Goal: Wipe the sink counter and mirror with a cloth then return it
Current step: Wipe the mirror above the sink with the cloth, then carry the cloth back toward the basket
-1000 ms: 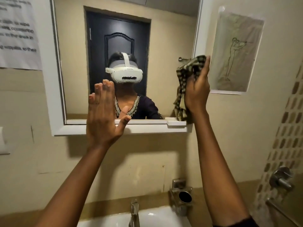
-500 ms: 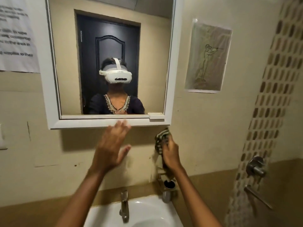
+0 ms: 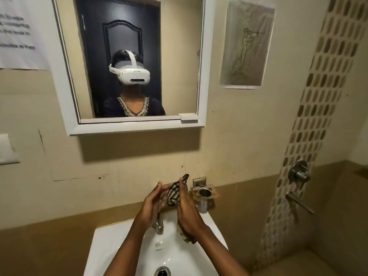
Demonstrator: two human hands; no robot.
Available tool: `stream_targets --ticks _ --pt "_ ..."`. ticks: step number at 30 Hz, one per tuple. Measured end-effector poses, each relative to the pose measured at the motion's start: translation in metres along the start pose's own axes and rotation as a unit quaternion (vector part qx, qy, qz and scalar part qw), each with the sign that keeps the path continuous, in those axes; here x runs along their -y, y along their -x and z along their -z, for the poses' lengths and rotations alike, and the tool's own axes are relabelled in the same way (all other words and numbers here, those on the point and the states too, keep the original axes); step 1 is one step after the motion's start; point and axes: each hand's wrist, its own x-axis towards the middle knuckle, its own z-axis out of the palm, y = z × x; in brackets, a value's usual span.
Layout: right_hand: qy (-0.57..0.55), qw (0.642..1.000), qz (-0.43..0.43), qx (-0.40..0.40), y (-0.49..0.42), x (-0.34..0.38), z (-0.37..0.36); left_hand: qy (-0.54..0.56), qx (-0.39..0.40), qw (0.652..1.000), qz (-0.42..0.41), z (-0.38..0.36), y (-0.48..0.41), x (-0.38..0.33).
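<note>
Both hands over the sink (image 3: 123, 246) — left hand (image 3: 153, 202) and right hand (image 3: 186, 212) pressed together around the checked cloth (image 3: 173, 193). Best to gather loose ends into a compact wad — away from the tap (image 3: 158, 224).

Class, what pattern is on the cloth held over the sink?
Dark and cream checks on the cloth, shown best in the head view.

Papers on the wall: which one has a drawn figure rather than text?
The paper right of the mirror: the drawing sheet shows a line-drawn standing figure. The sheet left of the mirror carries only printed text.
</note>
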Motion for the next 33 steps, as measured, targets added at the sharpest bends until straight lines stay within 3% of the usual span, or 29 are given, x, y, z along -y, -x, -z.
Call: stream_targets --ticks 4,8,11,14,16,20,27,29,33 --pt "-0.012 1.000 -0.006 0.021 0.018 0.007 -0.008 -0.151 0.037 0.988 -0.015 0.000 0.000 -0.008" --pt "-0.029 0.995 -0.013 0.096 0.038 0.006 0.000 -0.260 0.065 0.963 -0.007 0.006 0.009 -0.009" --pt "-0.033 0.995 -0.040 0.083 0.049 0.012 0.017 -0.381 0.118 0.916 -0.034 0.009 0.011 -0.023" --pt "0.095 0.993 -0.072 0.006 0.051 0.012 0.034 -0.502 0.182 0.844 -0.051 0.003 0.011 -0.037" --pt "0.170 0.977 -0.120 0.039 0.050 0.013 0.046 -0.534 0.204 0.818 -0.060 -0.006 0.014 -0.039" --pt "0.129 0.976 -0.111 0.138 0.052 0.020 0.070 -0.537 0.206 0.814 -0.077 -0.015 0.018 -0.035" --pt "0.182 0.971 -0.086 0.130 0.091 0.017 0.143 -0.626 0.236 0.740 -0.069 -0.043 0.022 -0.001" --pt "0.214 0.964 -0.086 0.136 0.107 0.010 0.170 -0.604 0.238 0.756 -0.080 -0.076 0.023 0.014" --pt "0.266 0.950 -0.131 0.098 0.157 -0.015 0.247 -0.483 0.243 0.838 -0.069 -0.157 0.022 0.049"
